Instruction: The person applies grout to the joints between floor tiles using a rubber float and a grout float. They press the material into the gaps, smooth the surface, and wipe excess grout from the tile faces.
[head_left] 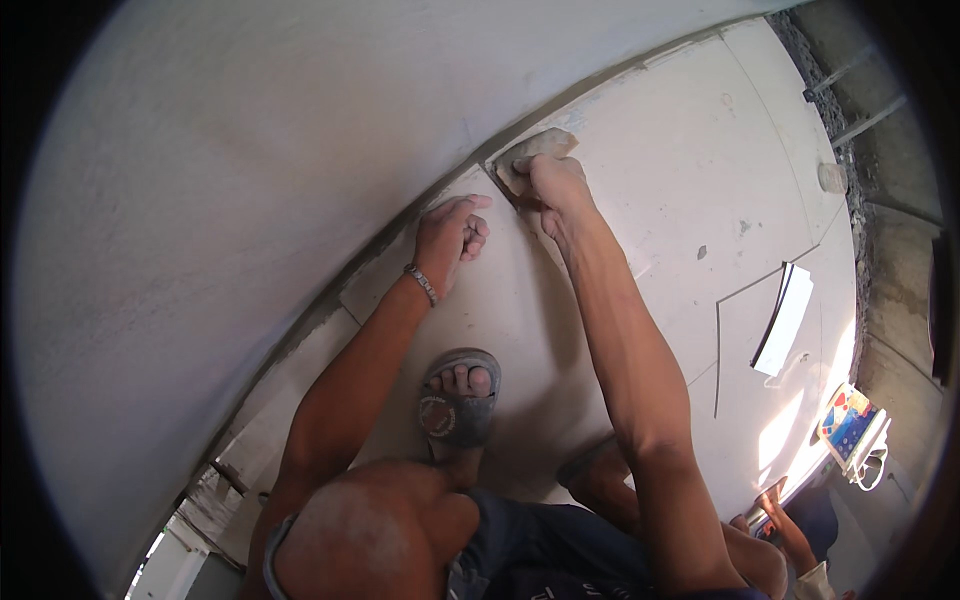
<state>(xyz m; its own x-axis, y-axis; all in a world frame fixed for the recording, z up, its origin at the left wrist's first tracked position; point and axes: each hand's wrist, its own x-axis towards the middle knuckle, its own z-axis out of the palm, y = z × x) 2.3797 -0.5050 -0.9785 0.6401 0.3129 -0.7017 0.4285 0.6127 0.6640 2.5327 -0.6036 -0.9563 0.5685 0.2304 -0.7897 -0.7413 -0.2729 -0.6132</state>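
Observation:
My right hand (555, 190) is closed on a flat grey-beige piece (548, 143), perhaps a scraper, pressed at a dark seam in the pale panel floor (690, 140) beside the wall base. My left hand (452, 233), with a bracelet at the wrist, rests just left of that seam, index finger stretched out and the other fingers loosely curled, holding nothing I can see. Below it, my dusty foot in a grey sandal (455, 400) stands on the panel.
A pale wall (250, 150) curves along the upper left. At the right lie a white strip (781, 318), a small round pale object (832, 178) and a colourful bag (848, 430) beside a rough concrete edge. Another person's arm (790, 530) shows at lower right.

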